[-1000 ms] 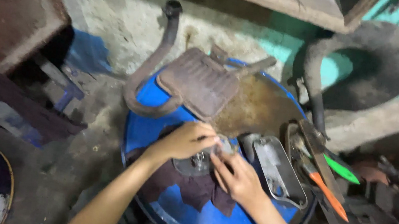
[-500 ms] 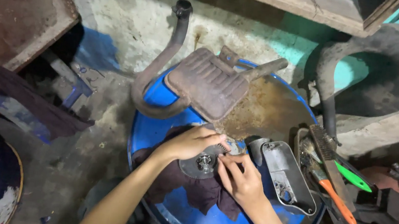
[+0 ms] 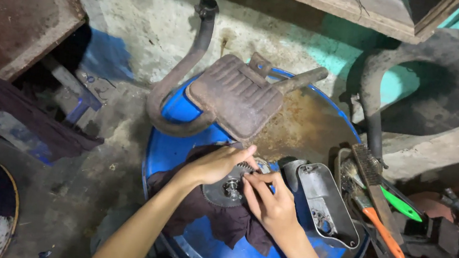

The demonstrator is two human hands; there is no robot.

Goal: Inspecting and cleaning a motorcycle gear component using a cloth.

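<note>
A round toothed metal disc (image 3: pixel 221 193) with a hub nut lies on a dark rag (image 3: pixel 230 226) on top of a blue drum (image 3: pixel 171 145). My left hand (image 3: pixel 215 164) rests on the disc's upper edge, fingers curled over it. My right hand (image 3: pixel 267 200) pinches at the disc's right rim near the teeth, thumb and forefinger together. Whether a small part sits between those fingers cannot be seen.
A rusty exhaust muffler (image 3: pixel 236 95) with a curved pipe lies across the drum's far side. A grey metal cover (image 3: pixel 326 204) sits right of the hands. Wire brush (image 3: pixel 374 187) and orange- and green-handled tools (image 3: pixel 383 230) lie at the drum's right edge. A tyre (image 3: pixel 439 83) leans behind.
The view has shifted slightly closer. Both hands stay on the disc; my right fingers have moved up along its right rim.
</note>
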